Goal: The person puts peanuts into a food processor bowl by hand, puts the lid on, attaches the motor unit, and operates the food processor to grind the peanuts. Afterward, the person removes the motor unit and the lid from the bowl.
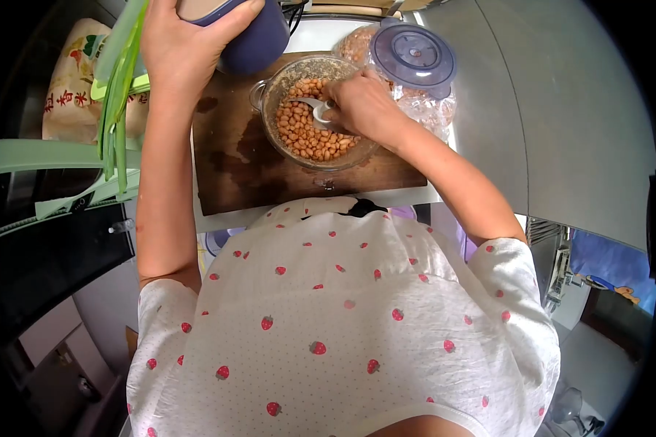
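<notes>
My left hand (189,47) is wrapped round the upper edge of a dark blue container (259,40), held beyond the left part of the cutting board. What is inside the container cannot be made out. A clear glass pot (271,127) with side handles stands on the wooden cutting board (229,164), with many reddish-brown peanuts (306,138) in it. Over the pot's right side, my right hand (364,105) is closed on a white spoon (317,108). The spoon's bowl end lies among the peanuts, and part of its handle is hidden by my fingers.
A translucent blue lid (414,52) rests on clear plastic bags (430,109) right of the pot. Green onion stalks (116,109) hang at the left before a printed rice sack (69,87). A grey panel (583,109) stands close on the right.
</notes>
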Tool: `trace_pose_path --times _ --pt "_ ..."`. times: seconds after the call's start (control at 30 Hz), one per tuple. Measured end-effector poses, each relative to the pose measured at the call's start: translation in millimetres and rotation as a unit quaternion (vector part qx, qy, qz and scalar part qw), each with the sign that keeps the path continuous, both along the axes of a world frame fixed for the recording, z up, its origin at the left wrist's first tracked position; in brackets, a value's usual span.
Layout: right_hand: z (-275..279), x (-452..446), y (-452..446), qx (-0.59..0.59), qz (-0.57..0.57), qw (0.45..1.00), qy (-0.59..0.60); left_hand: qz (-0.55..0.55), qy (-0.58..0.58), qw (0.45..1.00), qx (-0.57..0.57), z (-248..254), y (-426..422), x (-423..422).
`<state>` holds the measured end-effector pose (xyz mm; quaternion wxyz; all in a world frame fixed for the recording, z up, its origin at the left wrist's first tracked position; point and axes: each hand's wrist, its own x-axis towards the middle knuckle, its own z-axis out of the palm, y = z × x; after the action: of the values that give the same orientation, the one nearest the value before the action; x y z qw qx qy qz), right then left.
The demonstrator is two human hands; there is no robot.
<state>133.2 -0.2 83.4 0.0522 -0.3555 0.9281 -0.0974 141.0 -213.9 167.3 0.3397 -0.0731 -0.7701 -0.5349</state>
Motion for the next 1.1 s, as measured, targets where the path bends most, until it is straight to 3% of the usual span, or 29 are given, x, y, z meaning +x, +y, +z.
trace_pose_path --times 0.1,0.17,0.3,0.4,0.57,0.67,0.77,1.03,1.1 --pt "-1 1 -3 0.003 -0.004 1.0 -0.001 -0.027 0.05 0.998 0.019 -2 0 -4" --pt "-3 0 -2 0.011 -0.004 1.0 0.014 -0.034 -0.003 0.999 0.034 8 4 4" --pt "-2 -3 -3 0.002 -0.017 1.0 -0.016 -0.016 0.005 1.0 0.021 5 3 5" --pt "-8 -5 -2 0.002 -0.014 1.0 -0.015 -0.042 0.067 0.997 0.016 -5 -4 -1" --pt "2 2 4 -0.013 -0.016 0.997 -0.07 -0.043 0.003 0.997 0.063 13 2 13" --pt "14 7 18 -0.058 -0.051 0.997 0.006 -0.07 0.043 0.995 0.06 5 -6 9" --pt "25 5 46 -0.214 -0.146 0.966 -0.004 -0.085 0.026 0.996 0.015 18 2 22" --pt "10 23 79 -0.306 -0.258 0.916 -0.026 -0.053 -0.033 0.997 -0.044 13 10 19" --pt "-2 18 91 -0.322 -0.269 0.908 -0.012 -0.079 -0.037 0.996 0.015 15 11 15"
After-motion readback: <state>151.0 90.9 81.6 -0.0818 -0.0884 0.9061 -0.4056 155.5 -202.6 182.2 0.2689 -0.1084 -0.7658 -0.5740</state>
